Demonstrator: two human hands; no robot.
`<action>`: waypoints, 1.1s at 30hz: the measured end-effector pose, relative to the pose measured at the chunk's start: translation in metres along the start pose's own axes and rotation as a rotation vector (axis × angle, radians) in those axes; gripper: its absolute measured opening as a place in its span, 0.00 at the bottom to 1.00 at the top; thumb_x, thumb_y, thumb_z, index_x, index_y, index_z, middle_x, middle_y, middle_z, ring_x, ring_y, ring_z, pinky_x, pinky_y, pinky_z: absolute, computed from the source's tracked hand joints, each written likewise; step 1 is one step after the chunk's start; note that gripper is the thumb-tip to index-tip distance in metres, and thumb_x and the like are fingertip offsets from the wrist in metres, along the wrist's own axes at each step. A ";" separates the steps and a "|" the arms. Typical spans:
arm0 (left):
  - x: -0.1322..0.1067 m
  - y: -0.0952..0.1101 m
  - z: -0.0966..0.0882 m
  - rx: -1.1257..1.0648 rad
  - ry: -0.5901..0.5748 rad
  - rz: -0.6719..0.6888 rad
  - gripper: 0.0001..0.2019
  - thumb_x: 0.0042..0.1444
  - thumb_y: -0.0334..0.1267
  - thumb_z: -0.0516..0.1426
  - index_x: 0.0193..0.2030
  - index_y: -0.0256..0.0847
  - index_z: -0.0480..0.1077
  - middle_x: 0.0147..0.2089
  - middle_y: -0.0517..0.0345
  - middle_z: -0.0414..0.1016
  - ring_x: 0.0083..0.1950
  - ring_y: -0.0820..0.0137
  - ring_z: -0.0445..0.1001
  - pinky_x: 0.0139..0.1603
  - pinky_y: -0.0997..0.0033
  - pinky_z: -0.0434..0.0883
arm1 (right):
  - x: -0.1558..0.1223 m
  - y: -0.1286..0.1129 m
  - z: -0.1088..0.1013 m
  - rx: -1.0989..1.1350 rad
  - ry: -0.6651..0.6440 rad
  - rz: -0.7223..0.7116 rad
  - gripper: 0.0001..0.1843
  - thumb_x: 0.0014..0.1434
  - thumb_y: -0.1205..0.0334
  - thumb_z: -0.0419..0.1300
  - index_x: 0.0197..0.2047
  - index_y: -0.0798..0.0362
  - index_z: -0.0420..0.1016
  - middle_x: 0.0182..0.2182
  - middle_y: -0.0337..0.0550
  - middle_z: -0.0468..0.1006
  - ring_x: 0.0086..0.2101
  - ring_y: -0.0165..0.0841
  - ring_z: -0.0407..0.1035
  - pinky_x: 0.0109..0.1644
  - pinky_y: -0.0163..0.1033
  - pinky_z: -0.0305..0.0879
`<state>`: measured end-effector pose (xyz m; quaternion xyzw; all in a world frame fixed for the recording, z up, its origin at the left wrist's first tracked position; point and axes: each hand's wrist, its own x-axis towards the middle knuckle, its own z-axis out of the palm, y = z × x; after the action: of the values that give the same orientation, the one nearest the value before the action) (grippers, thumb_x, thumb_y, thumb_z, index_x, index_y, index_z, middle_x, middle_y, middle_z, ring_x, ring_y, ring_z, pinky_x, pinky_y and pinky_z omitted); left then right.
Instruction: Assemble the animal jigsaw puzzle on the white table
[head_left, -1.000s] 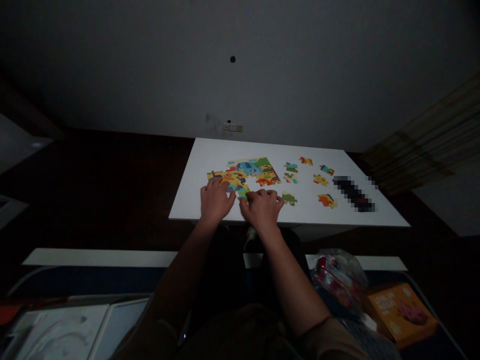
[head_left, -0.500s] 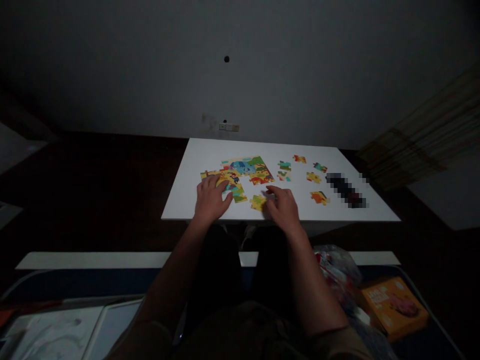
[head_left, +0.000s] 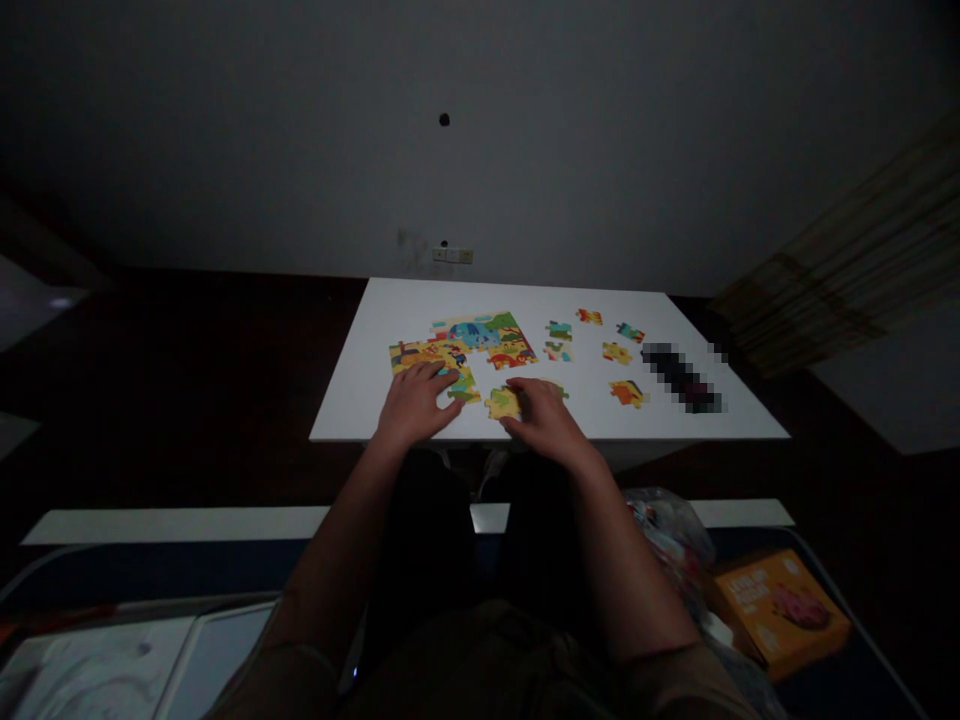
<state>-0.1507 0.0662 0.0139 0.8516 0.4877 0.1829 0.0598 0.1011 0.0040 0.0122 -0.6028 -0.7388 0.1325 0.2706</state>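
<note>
My left hand (head_left: 415,402) lies with fingers apart on the lower left part of a partly joined, colourful jigsaw puzzle (head_left: 472,335). The joined part shows a blue elephant, a tree and other animals. Just right of it, my right hand (head_left: 549,418) has its thumb and fingertips at opposite edges of a yellow-green puzzle piece (head_left: 502,403), which rests on the table. Another puzzle piece (head_left: 559,392) peeks out behind the right hand, mostly hidden. Loose puzzle pieces lie farther right, among them a yellow one (head_left: 616,353) and an orange one (head_left: 626,393).
The white table (head_left: 390,310) stands before a grey wall with a socket (head_left: 452,256). A pixelated dark object (head_left: 682,378) lies on its right side. Beside me on the seat are an orange box (head_left: 784,610), a plastic bag (head_left: 671,525) and a white tray-like item (head_left: 97,665).
My right hand has shifted left, its thumb and fingers now at the yellow-green piece, uncovering part of another piece behind it. My left hand stays on the puzzle. The view has turned slightly.
</note>
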 end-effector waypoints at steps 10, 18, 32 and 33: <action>0.000 0.004 -0.004 0.004 -0.012 -0.032 0.22 0.62 0.48 0.59 0.62 0.53 0.73 0.69 0.55 0.68 0.69 0.53 0.63 0.70 0.48 0.60 | 0.050 -0.011 0.006 0.019 -0.073 -0.006 0.19 0.58 0.67 0.61 0.53 0.50 0.79 0.52 0.47 0.78 0.50 0.38 0.71 0.55 0.45 0.67; 0.000 0.002 -0.004 -0.009 -0.013 -0.013 0.21 0.63 0.49 0.58 0.62 0.52 0.74 0.69 0.55 0.68 0.69 0.53 0.64 0.69 0.50 0.61 | 0.069 -0.013 0.006 -0.098 -0.221 -0.096 0.20 0.61 0.71 0.57 0.54 0.50 0.80 0.53 0.47 0.78 0.53 0.37 0.70 0.59 0.43 0.64; 0.001 0.004 -0.007 -0.001 -0.034 -0.042 0.21 0.63 0.49 0.59 0.62 0.55 0.74 0.68 0.56 0.68 0.69 0.53 0.64 0.68 0.49 0.62 | 0.054 -0.023 -0.002 -0.173 -0.242 -0.110 0.18 0.65 0.65 0.59 0.55 0.42 0.81 0.54 0.45 0.76 0.57 0.41 0.66 0.63 0.51 0.62; 0.001 0.004 -0.007 -0.001 -0.033 -0.040 0.21 0.62 0.49 0.59 0.62 0.54 0.74 0.68 0.55 0.68 0.68 0.53 0.64 0.68 0.49 0.62 | 0.054 -0.024 -0.003 -0.176 -0.245 -0.119 0.17 0.65 0.63 0.61 0.55 0.41 0.81 0.55 0.45 0.75 0.58 0.41 0.65 0.63 0.51 0.62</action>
<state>-0.1495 0.0650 0.0216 0.8445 0.5035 0.1679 0.0717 0.0764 0.0495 0.0399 -0.5585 -0.8095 0.1235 0.1322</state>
